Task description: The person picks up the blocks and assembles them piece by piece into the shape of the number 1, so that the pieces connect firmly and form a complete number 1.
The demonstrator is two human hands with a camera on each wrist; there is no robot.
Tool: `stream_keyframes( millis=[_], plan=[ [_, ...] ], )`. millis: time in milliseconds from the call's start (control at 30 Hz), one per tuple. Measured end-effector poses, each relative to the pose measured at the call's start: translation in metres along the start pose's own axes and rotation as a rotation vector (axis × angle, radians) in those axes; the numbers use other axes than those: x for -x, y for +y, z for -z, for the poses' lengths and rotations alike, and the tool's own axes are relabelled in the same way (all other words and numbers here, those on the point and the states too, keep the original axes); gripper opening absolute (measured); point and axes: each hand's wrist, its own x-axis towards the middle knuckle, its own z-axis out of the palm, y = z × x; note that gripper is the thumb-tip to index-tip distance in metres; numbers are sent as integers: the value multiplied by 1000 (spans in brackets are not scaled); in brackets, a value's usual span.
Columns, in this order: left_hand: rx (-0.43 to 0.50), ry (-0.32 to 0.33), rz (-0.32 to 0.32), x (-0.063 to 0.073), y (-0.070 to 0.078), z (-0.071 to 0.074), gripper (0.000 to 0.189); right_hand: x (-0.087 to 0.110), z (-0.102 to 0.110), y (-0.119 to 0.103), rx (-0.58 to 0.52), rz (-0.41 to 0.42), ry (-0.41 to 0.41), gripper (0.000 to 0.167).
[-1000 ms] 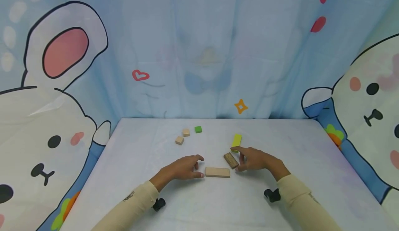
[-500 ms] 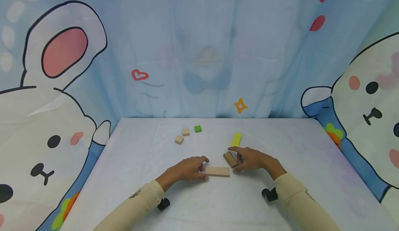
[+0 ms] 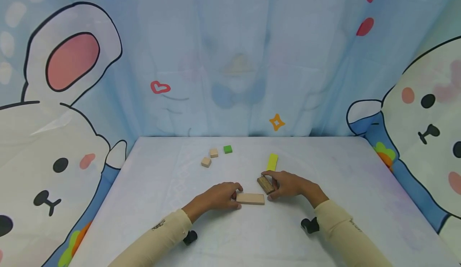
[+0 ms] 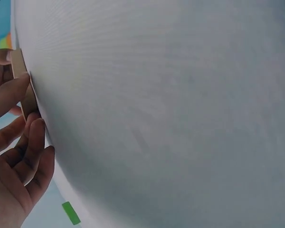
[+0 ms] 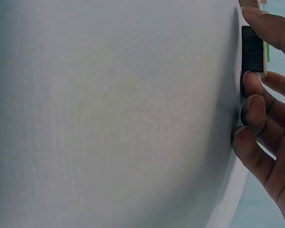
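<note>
In the head view, my left hand (image 3: 220, 195) holds the left end of a light wooden plank-shaped block (image 3: 251, 199) between thumb and index finger. The left wrist view shows its thumb against the same light block (image 4: 29, 102), the other fingers loosely bent below. My right hand (image 3: 289, 184) has thumb and index finger at opposite ends of a dark brown wooden block (image 3: 265, 185), which lies slanted just behind the light block's right end. From the right wrist, the dark block (image 5: 253, 50) sits between the thumb and a lower finger. Its thumb tip is close to the light block.
Behind the right hand lies a yellow block (image 3: 272, 162). Two small pale wooden cubes, the nearer cube (image 3: 206, 162) and the farther cube (image 3: 214, 153), stand at the back left beside a green block (image 3: 227, 149). A printed curtain (image 3: 201, 59) hangs behind the white table (image 3: 173, 155).
My left hand has moved right onto the light block's left end, its fingers closing there. The right hand has shifted slightly left, around the dark block. The blocks stay about where they were.
</note>
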Motion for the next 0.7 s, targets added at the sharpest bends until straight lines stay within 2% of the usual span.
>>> stream_keyframes(
  millis=[167, 367, 700],
  plan=[
    [-30, 17, -24, 0, -1, -1, 41, -1, 1, 1, -11, 15, -15, 83],
    [-22, 21, -34, 2, 1, 2, 38, -2, 3, 5, -38, 24, -40, 85],
    [-5, 8, -16, -1, -1, -1, 37, -1, 3, 8, -78, 49, -59, 83]
  ],
)
